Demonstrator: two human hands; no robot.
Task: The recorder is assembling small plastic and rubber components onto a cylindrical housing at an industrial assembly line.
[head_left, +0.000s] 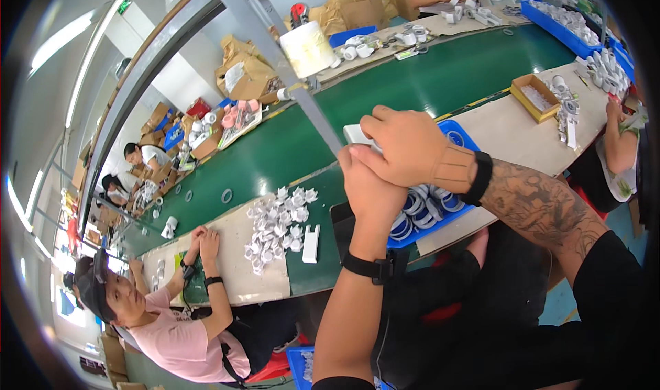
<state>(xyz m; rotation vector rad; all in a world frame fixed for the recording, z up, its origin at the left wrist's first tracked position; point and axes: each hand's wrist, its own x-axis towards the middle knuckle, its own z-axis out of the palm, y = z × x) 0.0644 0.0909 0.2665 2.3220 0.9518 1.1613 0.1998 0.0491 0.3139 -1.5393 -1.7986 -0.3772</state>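
Observation:
My left hand [371,191] and my right hand [407,146] are together above the near edge of the green work surface. The right one lies across the top of the left, its fingers bent down over it. Both look closed, with the left fingers mostly hidden. A smooth white piece [355,134] shows just beyond my knuckles; whether either hand grips it is hidden. Beneath my wrists sits a blue tray [459,130] of white and dark-blue ring-shaped parts [421,211]. Left of my left wrist, a dark flat object [342,226] is partly covered by my arm.
A pile of small white parts [278,225] and a white rectangular piece [311,244] lie left. A metal post [313,108] rises beyond my hands. A co-worker in pink [189,345] sits at left, another person [622,149] at right. A yellow-brown box [535,98] stands far right.

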